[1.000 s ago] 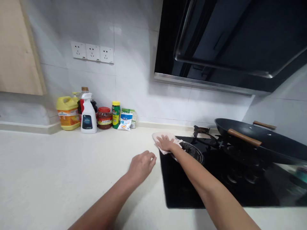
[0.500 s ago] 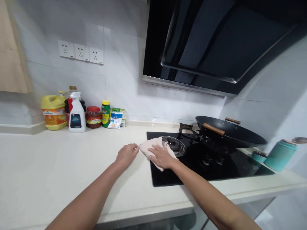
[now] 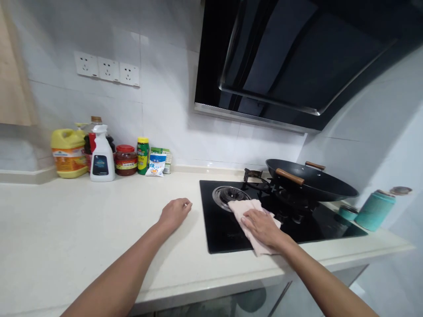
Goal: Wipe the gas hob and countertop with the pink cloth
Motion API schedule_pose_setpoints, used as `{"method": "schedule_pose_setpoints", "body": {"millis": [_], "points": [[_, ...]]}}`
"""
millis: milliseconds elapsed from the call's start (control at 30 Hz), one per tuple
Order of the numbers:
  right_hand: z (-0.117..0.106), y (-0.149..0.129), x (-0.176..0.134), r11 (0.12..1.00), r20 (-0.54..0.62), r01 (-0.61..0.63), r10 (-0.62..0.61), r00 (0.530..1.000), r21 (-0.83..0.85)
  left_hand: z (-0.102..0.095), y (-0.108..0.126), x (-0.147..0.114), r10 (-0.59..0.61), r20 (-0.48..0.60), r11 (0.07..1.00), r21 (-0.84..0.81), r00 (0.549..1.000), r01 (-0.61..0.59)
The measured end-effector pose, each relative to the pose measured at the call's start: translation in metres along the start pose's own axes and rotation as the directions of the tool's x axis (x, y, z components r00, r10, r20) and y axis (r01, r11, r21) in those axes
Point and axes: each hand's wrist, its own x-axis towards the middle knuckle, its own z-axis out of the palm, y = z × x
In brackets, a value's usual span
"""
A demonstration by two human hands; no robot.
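Note:
A pale pink cleaning cloth lies on the front left part of the black gas hob, its lower corner hanging over the hob's front edge onto the counter. My right hand is on top of the cloth, gripping and pressing it against the glass. Left of the hob, my left hand is closed just over the counter, fingers curled, with nothing visible in it. Behind the cloth is the round left burner, its front rim partly covered.
A black wok with wooden handles sits on the right burner. Teal canisters stand to its right. Along the wall are a spray bottle, a yellow jug, a red-lidded jar and seasoning packs. A range hood hangs above.
My right hand has slid the cloth rightward and towards me, uncovering the hob's left edge and most of the left burner. My left hand, earlier at the cloth's corner, is now apart from it.

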Motion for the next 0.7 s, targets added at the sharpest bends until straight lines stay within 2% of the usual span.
{"method": "schedule_pose_setpoints", "body": {"millis": [133,233,333,533,700], "points": [[0.001,0.021,0.016,0.986,0.005,-0.138,0.139,0.990,-0.097,0.001,0.003,-0.002,0.001,0.019,1.000,-0.007,1.000,-0.001],[0.004,0.027,0.039,0.947,-0.004,-0.263,0.267,0.964,-0.186,0.001,0.003,-0.002,-0.003,0.030,1.000,-0.008,1.000,0.004],[0.005,0.034,0.063,0.915,-0.003,-0.337,0.345,0.939,-0.220,0.001,0.004,-0.003,0.003,0.040,1.000,-0.007,0.999,-0.003],[-0.007,0.058,0.100,0.909,0.023,-0.359,0.372,0.928,-0.211,0.001,0.009,-0.005,0.031,0.097,0.999,0.006,0.995,-0.032],[-0.011,0.071,0.128,0.921,0.075,-0.345,0.363,0.929,-0.183,-0.002,0.013,-0.006,0.048,0.094,0.999,0.007,0.994,-0.049]]}}
